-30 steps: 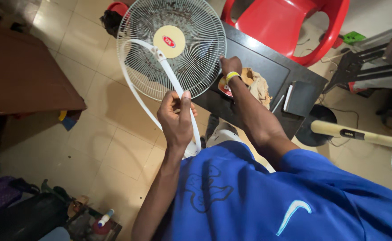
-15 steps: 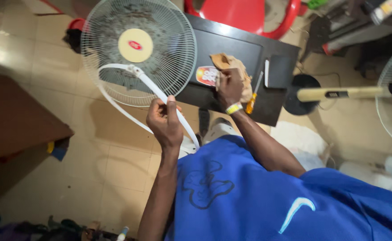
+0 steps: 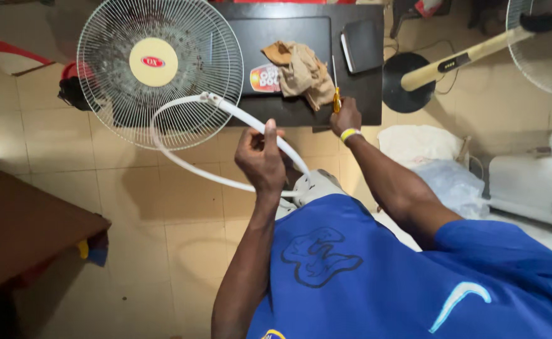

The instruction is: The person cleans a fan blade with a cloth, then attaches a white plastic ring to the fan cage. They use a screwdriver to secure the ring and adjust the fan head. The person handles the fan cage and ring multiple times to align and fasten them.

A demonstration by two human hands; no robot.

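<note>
1. My left hand (image 3: 262, 158) is clenched around the white ring (image 3: 182, 157), a thin plastic hoop, with my thumb up along the band where it runs past my palm.
2. The ring arcs out from my hand over the tiled floor (image 3: 163, 207); its clasp end lies against the lower edge of the fan grille (image 3: 182, 88).
3. The grille, round and wire, with a cream disc at its centre, leans partly over the left end of the black table (image 3: 288, 25).
4. My right hand (image 3: 346, 118), a yellow band at its wrist, is at the table's near edge, fingers closed on the orange handle of a screwdriver (image 3: 336, 94) whose shaft points away across the tabletop.
5. A crumpled tan rag (image 3: 301, 69) lies just beside the screwdriver, and a dark notebook (image 3: 361, 44) sits further back.
6. A standing fan's round base and cream pole (image 3: 458, 59) lie on the floor to the right of the table.
</note>
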